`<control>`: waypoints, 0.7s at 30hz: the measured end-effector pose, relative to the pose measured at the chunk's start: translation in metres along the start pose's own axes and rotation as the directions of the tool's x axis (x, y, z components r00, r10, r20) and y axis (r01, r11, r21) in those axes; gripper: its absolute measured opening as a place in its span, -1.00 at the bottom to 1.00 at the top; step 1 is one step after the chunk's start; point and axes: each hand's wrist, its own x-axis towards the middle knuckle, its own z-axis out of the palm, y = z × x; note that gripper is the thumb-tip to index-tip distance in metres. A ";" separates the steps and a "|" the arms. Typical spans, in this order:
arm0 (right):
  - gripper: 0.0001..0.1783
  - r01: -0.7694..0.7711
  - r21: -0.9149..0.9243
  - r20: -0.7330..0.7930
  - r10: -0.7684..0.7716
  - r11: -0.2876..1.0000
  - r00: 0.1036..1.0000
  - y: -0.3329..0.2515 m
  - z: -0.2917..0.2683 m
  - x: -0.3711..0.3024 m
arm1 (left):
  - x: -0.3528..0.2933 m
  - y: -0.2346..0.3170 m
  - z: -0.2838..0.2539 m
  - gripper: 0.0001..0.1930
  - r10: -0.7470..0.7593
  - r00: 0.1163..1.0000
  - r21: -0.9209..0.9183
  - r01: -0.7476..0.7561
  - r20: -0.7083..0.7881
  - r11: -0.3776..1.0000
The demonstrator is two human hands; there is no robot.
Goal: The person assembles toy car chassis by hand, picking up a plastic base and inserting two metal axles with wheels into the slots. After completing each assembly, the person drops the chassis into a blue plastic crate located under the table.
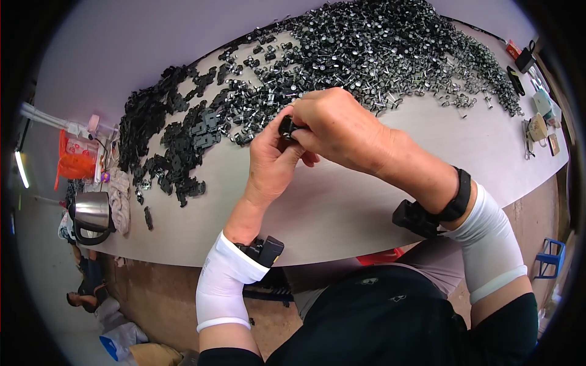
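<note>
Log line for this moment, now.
left hand: holding small black part | right hand: gripping it too | table: heaped metal pieces, black pieces

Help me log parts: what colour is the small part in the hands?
The part is black; it shows best in the head view.

The small black part (285,127) looks plastic; far silver round-headed pins (372,85) gleam like metal; flat black pieces (143,113) at left look matt plastic; the broad pale table (342,210) looks smooth.
</note>
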 end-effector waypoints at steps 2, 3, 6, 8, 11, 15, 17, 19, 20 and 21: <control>-0.95 0.191 0.020 -0.348 -0.172 0.981 0.922 0.008 0.009 -0.002 | 0.003 0.008 0.002 -0.54 0.020 1.000 -0.035 -0.019 0.015 0.999; -0.95 0.192 0.022 -0.349 -0.173 0.981 0.921 0.012 0.012 -0.001 | 0.003 0.011 0.002 -0.58 0.037 0.999 -0.068 -0.035 0.027 0.997; -0.95 0.315 -0.048 -0.458 -0.301 0.948 0.836 0.020 0.019 0.003 | 0.004 0.010 -0.005 -0.63 -0.017 0.996 -0.337 0.045 0.085 0.940; -0.92 0.286 -0.069 -0.378 -0.291 0.956 0.879 0.021 0.023 0.005 | 0.003 0.006 -0.009 -0.67 -0.036 0.996 -0.363 0.065 0.086 0.930; -0.91 0.303 -0.035 -0.355 -0.295 0.952 0.887 0.026 0.026 0.004 | 0.002 0.006 -0.008 -0.79 -0.117 0.992 -0.413 0.125 0.047 0.902; -0.83 0.318 0.010 -0.323 -0.298 0.948 0.898 0.028 0.028 -0.004 | 0.002 0.009 -0.003 -0.83 -0.143 0.989 -0.309 0.150 0.048 0.939; -0.78 0.316 -0.063 -0.350 -0.317 0.947 0.881 0.029 0.030 -0.007 | 0.000 0.009 -0.002 -0.84 -0.146 0.989 -0.292 0.148 0.027 0.945; -0.78 0.309 -0.041 -0.376 -0.301 0.950 0.876 0.024 0.032 -0.009 | 0.000 0.011 -0.005 -0.84 -0.146 0.989 -0.271 0.143 0.006 0.952; -0.78 0.300 -0.018 -0.402 -0.282 0.954 0.871 0.022 0.033 -0.009 | -0.001 0.010 -0.008 -0.81 -0.122 0.993 -0.225 0.119 0.003 0.967; -0.78 0.300 -0.018 -0.402 -0.282 0.954 0.871 0.019 0.032 -0.010 | -0.001 0.011 -0.009 -0.76 -0.098 0.995 -0.180 0.097 0.003 0.979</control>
